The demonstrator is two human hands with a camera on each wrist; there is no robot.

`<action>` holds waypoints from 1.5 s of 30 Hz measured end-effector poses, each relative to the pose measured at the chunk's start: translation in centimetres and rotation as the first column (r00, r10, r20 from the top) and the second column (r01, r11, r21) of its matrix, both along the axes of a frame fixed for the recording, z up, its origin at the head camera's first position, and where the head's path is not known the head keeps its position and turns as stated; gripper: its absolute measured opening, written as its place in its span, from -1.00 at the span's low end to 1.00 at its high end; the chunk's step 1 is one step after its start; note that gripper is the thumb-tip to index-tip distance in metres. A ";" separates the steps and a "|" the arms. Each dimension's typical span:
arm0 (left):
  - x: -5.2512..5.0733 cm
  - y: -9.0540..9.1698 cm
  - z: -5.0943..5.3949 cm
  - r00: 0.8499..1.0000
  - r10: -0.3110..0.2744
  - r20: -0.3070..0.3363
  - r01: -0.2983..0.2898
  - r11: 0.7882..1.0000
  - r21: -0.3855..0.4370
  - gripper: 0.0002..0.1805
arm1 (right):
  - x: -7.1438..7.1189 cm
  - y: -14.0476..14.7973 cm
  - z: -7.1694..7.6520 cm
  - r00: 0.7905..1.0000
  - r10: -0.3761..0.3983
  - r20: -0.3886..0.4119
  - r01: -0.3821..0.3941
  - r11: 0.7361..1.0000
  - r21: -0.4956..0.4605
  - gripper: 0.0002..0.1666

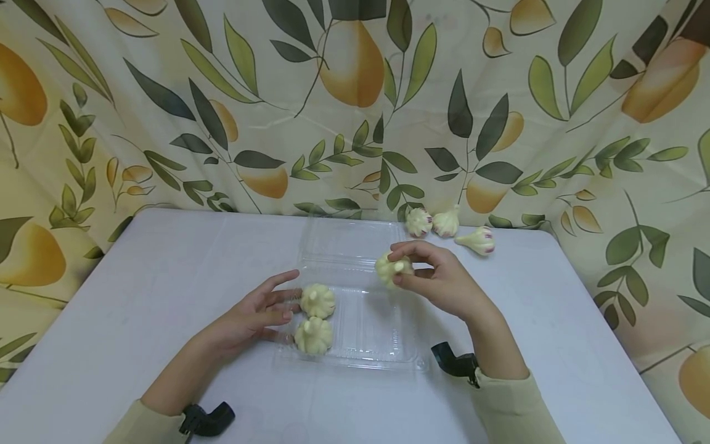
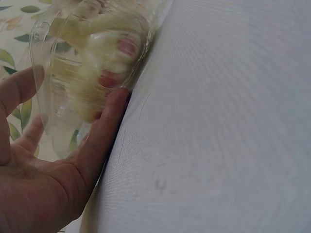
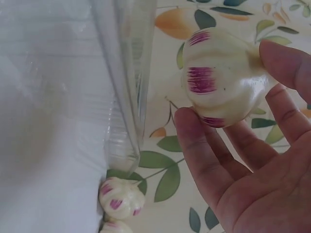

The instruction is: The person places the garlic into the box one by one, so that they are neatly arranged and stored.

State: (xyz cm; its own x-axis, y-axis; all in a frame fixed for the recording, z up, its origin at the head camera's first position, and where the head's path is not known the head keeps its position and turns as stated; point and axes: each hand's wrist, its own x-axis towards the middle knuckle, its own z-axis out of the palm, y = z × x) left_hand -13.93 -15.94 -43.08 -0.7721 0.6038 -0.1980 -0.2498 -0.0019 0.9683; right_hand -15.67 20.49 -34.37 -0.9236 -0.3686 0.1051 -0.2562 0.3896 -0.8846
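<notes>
A big cloth [image 1: 333, 132] hangs at the back, with yellow fruit and green leaves on it. In front of it is a white table [image 1: 560, 320]. On the table, in front of you, sits a clear box [image 1: 366, 333]. Its lid [image 1: 352, 237] is folded back, on the side near the cloth.

Your right hand [image 1: 438, 277] pinches one garlic [image 1: 386, 271] with the thumb and fingertips. You hold it up off the table. From the head view it shows over the right part of the box, near the fold of the lid. The right wrist view shows pink-purple marks on its round end.

Your left hand [image 1: 252, 320] is at the left side of the box. Its fingers are spread apart, and they are not wrapped around any garlic. In the left wrist view, one fingertip touches the low edge of the box, right by the table.

Two more bulbs are inside the box, at its left end, close to your left fingers. The back bulb [image 1: 318, 300] and the front bulb [image 1: 313, 336] sit side by side and touch.

Three other bulbs [image 1: 446, 222] lie on the table past the lid, on the right, near the cloth. You wear light sleeves [image 1: 513, 407]. A black wrist camera [image 1: 455, 362] is on your right arm, and another one [image 1: 208, 420] is on your left.
</notes>
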 end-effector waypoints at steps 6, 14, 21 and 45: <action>0.0 0.0 0.1 1.000 -0.001 0.003 0.001 1.000 0.008 -0.16 | 0.4 -0.6 0.2 1.000 0.020 -0.019 -0.020 0.999 0.028 -0.71; -0.1 -0.1 0.0 1.000 -0.008 0.003 0.008 1.000 0.016 -0.15 | 1.0 -1.2 0.6 0.996 0.064 -0.064 -0.061 0.997 0.040 -0.70; 0.0 -0.2 0.0 1.000 -0.006 0.003 0.006 1.000 0.015 -0.14 | 1.5 -2.0 0.8 0.992 0.108 -0.067 -0.106 0.994 0.033 -0.71; 0.0 -0.1 0.1 1.000 -0.009 0.010 0.008 1.000 0.020 -0.15 | 3.4 -5.5 0.7 0.975 0.222 -0.009 -0.221 0.973 0.069 -0.69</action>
State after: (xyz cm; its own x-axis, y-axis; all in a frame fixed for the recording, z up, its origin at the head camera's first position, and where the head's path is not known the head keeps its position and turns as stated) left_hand -13.96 -16.00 -43.01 -0.7649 0.6143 -0.1939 -0.2600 -0.0190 0.9654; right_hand -12.24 14.96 -33.71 -0.8166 -0.5704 0.0880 -0.3573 0.3799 -0.8533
